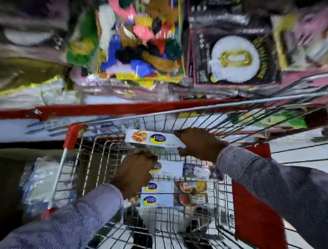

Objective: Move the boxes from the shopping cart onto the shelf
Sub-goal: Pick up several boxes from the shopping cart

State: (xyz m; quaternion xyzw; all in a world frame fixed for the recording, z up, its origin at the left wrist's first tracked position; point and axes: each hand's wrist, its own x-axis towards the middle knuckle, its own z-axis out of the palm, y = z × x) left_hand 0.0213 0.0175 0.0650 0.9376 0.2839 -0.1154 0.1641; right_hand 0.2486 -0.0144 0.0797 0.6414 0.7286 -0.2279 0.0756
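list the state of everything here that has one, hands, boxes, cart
left hand: closed on the lifted box's near edge
right hand: closed on the lifted box's right end
lifted box: held above the cart, tilted
other boxes: lying flat in the cart
shopping cart: beside the shelf, still loaded
shelf: stocked with party goods

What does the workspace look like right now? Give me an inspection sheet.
Surface: red-edged store shelf behind the cart; its contents are blurred.
Job's things: one white printed flat box lifted above the silver wire shopping cart; at least three similar boxes remain inside.
Clutter: clear plastic packs left of the cart.
Hands: left hand and right hand both grip the lifted box.
Cables: nothing seen.
Surroundings: colourful party packs hang above; a red panel on the cart's right.
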